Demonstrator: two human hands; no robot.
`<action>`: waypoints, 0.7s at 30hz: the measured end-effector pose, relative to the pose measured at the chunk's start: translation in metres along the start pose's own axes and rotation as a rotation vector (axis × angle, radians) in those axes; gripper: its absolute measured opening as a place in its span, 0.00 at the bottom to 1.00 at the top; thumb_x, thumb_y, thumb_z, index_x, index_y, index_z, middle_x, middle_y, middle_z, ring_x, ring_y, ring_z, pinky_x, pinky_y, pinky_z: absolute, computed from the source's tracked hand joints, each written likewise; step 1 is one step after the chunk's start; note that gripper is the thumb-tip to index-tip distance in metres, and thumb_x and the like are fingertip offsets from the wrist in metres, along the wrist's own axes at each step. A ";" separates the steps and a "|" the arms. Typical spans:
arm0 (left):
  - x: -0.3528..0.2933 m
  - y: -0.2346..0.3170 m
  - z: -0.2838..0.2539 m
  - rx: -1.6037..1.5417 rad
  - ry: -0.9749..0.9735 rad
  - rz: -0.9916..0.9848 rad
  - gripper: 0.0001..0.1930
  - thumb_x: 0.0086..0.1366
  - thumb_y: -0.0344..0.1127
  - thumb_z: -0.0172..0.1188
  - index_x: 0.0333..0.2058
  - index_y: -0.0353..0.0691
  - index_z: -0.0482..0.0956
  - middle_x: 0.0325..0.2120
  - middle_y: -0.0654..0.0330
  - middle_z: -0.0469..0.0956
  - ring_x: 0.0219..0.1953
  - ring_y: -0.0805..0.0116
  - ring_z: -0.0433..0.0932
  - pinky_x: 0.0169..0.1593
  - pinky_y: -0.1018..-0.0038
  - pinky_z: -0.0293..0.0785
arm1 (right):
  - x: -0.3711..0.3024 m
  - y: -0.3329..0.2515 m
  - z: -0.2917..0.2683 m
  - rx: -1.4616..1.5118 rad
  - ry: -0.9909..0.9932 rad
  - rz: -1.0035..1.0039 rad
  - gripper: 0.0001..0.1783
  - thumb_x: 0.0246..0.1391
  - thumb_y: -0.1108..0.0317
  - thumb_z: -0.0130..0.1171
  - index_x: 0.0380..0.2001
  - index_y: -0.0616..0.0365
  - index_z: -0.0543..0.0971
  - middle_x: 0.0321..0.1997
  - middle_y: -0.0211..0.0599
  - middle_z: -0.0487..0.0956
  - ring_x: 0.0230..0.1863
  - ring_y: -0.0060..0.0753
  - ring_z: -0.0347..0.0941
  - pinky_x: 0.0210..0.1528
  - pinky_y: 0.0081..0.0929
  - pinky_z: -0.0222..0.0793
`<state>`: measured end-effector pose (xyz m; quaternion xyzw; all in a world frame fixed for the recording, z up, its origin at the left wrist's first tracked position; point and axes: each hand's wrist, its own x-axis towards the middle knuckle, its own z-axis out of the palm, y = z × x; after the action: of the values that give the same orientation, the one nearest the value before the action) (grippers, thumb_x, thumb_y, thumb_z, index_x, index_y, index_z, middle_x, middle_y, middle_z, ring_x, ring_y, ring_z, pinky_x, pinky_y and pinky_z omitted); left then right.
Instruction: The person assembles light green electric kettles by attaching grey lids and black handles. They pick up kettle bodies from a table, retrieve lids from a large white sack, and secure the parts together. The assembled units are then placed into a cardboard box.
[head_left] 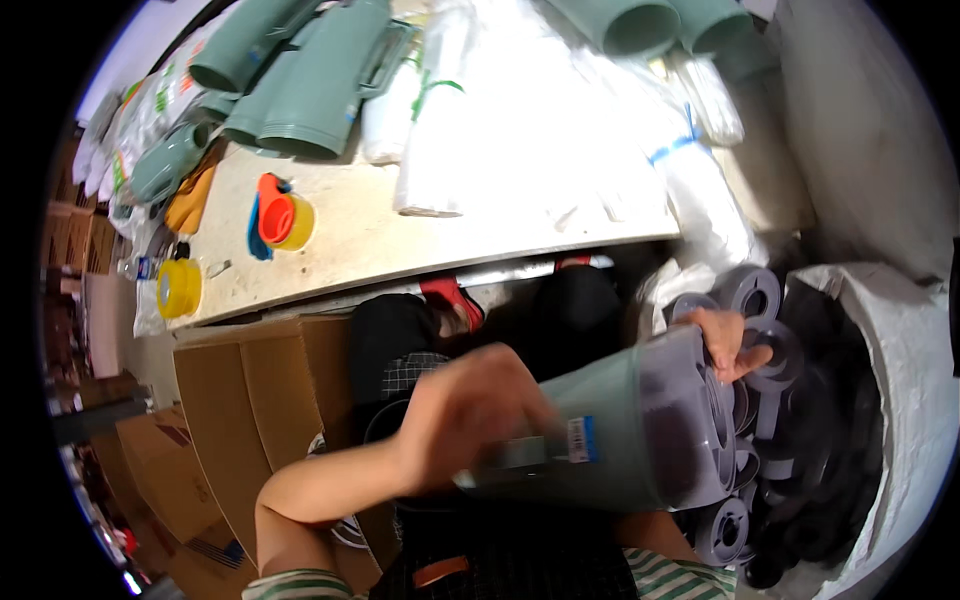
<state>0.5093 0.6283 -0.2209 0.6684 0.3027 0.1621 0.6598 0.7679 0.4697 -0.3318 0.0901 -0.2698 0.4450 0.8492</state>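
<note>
Across my lap lies a sage-green plastic jug shell [605, 430], tilted on its side, with a small blue-and-white sticker. A translucent grey plastic base part [685, 420] sits at its right end. My right hand [722, 342] grips the edge of this grey part, its forearm passing behind the shell. My left hand [480, 415] is over the shell's left end, smeared by motion. Its fingers are too blurred to show whether they hold anything. Just right of my right hand, several grey ring-shaped plastic parts [750, 292] lie in a large white sack [860, 300].
Ahead stands a pale worktable [350, 235] with several green jug shells [325, 85], clear plastic bags [435, 150], rolls of orange and yellow tape [285, 220] and a yellow tape roll [180, 288]. An open cardboard box [235, 390] is at my left, with more boxes [170, 470] beyond.
</note>
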 end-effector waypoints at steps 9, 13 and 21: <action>0.222 -0.119 0.018 0.825 0.346 0.481 0.08 0.57 0.32 0.69 0.28 0.37 0.78 0.27 0.56 0.75 0.35 0.54 0.74 0.44 0.62 0.71 | 0.032 0.024 0.011 0.072 0.052 0.027 0.22 0.67 0.48 0.57 0.24 0.49 0.69 0.23 0.26 0.74 0.40 0.25 0.74 0.72 0.51 0.57; 0.237 -0.110 0.018 0.625 0.165 0.171 0.09 0.65 0.36 0.61 0.29 0.36 0.81 0.31 0.54 0.79 0.41 0.51 0.75 0.47 0.60 0.70 | 0.047 0.007 0.001 0.054 0.515 0.193 0.21 0.68 0.49 0.53 0.26 0.51 0.67 0.30 0.35 0.77 0.40 0.33 0.75 0.55 0.50 0.78; 0.238 -0.103 0.005 0.395 0.227 0.032 0.15 0.72 0.37 0.50 0.33 0.33 0.80 0.29 0.51 0.82 0.35 0.52 0.79 0.44 0.61 0.74 | 0.074 0.075 -0.070 -2.291 -0.098 0.386 0.16 0.51 0.68 0.69 0.44 0.60 0.81 0.54 0.40 0.82 0.62 0.48 0.74 0.66 0.46 0.65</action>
<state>0.6740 0.7659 -0.3661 0.7667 0.3905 0.1842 0.4751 0.7674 0.5932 -0.3570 -0.7560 -0.5560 0.0585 0.3404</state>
